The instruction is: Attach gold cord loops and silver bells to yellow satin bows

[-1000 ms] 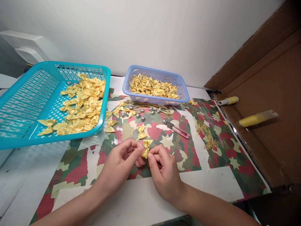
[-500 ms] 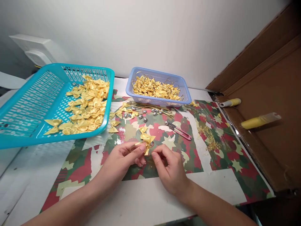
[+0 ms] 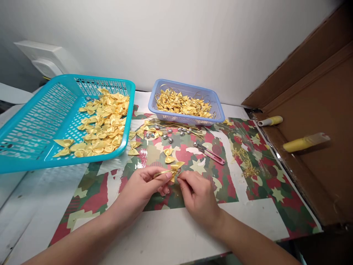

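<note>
Between thumb and fingers, my left hand [image 3: 150, 184] pinches a gold ribbon bow [image 3: 174, 168] with a loop of gold cord. A small silver bell shows at the bow's right side, partly covered. My right hand [image 3: 197, 191] is closed in a pinch right beside that bell; what its fingertips hold is too small to make out. Just beyond the held bow, another gold bow [image 3: 168, 155] lies on the patterned sheet [image 3: 193, 187]. Pink-handled thread snips [image 3: 211, 154] rest further right. Several silver bells [image 3: 170, 140] and some gold cords [image 3: 179, 124] lie behind.
A turquoise basket [image 3: 125, 140] with many gold bows stands at the left. At the back, a blue-violet basket [image 3: 187, 118] holds bows with cord loops. Gold clippings [image 3: 248, 165] lie to the right, near a cardboard wall [image 3: 309, 95] with two yellow-and-white tubes sticking out.
My right hand has moved slightly left, against the held bow. The bow has tilted a little to the right, and its cord loop looks flatter.
</note>
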The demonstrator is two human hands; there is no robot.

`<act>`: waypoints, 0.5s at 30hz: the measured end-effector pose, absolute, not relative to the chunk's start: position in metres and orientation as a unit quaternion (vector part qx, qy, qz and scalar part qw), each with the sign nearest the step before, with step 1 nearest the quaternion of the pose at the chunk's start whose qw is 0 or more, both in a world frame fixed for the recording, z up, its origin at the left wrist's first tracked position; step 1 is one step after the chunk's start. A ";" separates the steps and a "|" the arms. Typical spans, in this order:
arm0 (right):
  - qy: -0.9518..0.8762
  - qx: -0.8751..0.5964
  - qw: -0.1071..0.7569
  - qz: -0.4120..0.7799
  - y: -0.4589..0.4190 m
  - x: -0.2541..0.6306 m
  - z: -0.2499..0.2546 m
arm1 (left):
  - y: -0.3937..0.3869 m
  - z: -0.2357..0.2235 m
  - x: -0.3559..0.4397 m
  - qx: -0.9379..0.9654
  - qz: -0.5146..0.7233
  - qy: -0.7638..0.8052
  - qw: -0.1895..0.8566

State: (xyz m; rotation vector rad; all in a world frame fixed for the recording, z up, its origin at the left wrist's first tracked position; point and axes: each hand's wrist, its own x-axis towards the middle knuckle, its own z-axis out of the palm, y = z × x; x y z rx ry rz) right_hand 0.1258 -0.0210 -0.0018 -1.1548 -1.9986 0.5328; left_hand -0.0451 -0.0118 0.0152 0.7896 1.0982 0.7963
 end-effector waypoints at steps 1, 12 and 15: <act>-0.786 -0.448 0.375 0.202 -0.021 0.126 -0.003 | -0.012 0.015 -0.045 0.356 0.361 0.497 0.704; -0.784 -0.431 0.396 0.209 -0.020 0.118 -0.001 | -0.011 0.021 -0.041 0.410 0.361 0.525 0.652; -0.758 -0.445 0.420 0.225 -0.018 0.121 0.007 | -0.011 0.021 -0.041 0.432 0.376 0.530 0.626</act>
